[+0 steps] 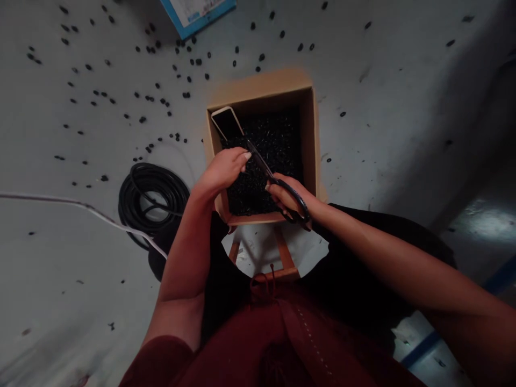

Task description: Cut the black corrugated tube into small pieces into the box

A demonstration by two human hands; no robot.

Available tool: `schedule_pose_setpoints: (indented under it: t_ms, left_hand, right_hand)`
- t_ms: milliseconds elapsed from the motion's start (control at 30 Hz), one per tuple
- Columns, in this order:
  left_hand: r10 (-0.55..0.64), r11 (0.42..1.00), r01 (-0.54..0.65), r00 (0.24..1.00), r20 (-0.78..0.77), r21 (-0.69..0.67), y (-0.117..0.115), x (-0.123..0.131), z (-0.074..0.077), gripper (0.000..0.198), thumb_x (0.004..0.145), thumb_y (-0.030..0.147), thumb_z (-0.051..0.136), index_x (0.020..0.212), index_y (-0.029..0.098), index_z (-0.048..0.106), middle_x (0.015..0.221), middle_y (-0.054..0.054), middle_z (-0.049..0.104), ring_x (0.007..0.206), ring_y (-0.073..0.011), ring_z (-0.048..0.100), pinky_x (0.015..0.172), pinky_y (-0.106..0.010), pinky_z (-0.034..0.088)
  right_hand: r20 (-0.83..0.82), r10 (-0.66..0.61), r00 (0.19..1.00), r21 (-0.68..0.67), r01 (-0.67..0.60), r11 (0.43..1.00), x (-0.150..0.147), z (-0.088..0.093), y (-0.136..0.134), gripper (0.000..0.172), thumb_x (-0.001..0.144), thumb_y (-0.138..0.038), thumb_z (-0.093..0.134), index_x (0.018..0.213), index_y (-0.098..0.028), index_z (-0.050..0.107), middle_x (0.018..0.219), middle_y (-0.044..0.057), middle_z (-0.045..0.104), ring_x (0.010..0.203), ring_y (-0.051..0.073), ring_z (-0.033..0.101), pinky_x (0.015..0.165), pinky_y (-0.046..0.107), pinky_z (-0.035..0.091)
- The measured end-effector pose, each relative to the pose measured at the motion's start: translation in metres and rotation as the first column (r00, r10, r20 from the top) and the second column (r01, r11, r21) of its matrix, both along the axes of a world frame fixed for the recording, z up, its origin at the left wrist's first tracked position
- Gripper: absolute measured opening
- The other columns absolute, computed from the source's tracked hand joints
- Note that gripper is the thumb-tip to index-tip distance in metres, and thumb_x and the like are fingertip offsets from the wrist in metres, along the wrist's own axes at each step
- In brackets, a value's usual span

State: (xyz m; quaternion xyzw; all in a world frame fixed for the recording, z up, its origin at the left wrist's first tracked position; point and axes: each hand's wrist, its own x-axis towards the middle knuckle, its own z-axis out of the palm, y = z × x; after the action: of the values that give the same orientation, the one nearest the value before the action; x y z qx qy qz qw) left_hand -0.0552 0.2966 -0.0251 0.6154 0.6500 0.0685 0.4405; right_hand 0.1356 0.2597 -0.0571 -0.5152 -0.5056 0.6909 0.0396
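Observation:
A cardboard box stands open in front of me, holding a heap of small shiny black pieces. Over it, my right hand is wrapped round the black handles of a pair of scissors, whose blades point up and to the left. My left hand is closed in a pinch beside the blades, thumb and fingertips together; whatever it holds is too small or dark to make out. A phone with a pale edge leans in the far left corner of the box, dark screen facing up.
A coil of black hose or cable lies on the floor left of the box, near a white cord. Small black rings are scattered over the grey floor. A blue-edged item sits at the far edge. Wooden legs show below the box.

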Motion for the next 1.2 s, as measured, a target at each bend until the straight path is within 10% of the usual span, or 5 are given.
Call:
schedule_pose_setpoints:
  t_ms: [200,467,1200]
  left_hand:
    - [0.227,0.974,-0.201,0.899,0.375,-0.106,0.0,0.004,0.014,0.015,0.088,0.024,0.046,0.081,0.015,0.057,0.07,0.001,0.052,0.056,-0.006,0.042,0.054,-0.019,0.035]
    - [0.404,0.914,-0.373,0.819,0.407,-0.156,0.001,0.004,0.01,0.013,0.089,0.025,0.05,0.083,0.015,0.055,0.067,0.002,0.052,0.055,-0.0053,0.047,0.054,-0.017,0.039]
    - [0.171,0.982,-0.145,0.953,0.252,-0.118,0.002,0.006,0.023,0.022,0.091,0.028,0.044,0.074,0.016,0.051,0.058,0.003,0.047,0.053,-0.0071,0.042,0.052,-0.02,0.034]
  right_hand:
    - [-0.159,-0.079,0.984,0.141,0.102,0.985,0.003,0.0,0.016,0.01,0.085,-0.03,0.044,0.09,-0.022,0.044,0.07,-0.003,0.054,0.05,0.009,0.05,0.048,0.022,0.042]
    - [-0.011,0.058,0.998,0.312,-0.052,0.949,0.007,0.013,0.023,0.031,0.082,-0.04,0.052,0.105,-0.02,0.046,0.083,0.004,0.061,0.071,0.017,0.057,0.066,0.032,0.045]
    - [0.24,0.278,0.93,0.469,-0.362,0.806,0.015,0.016,0.03,0.049,0.081,-0.058,0.053,0.11,-0.02,0.047,0.097,0.009,0.06,0.083,0.023,0.057,0.064,0.03,0.036]
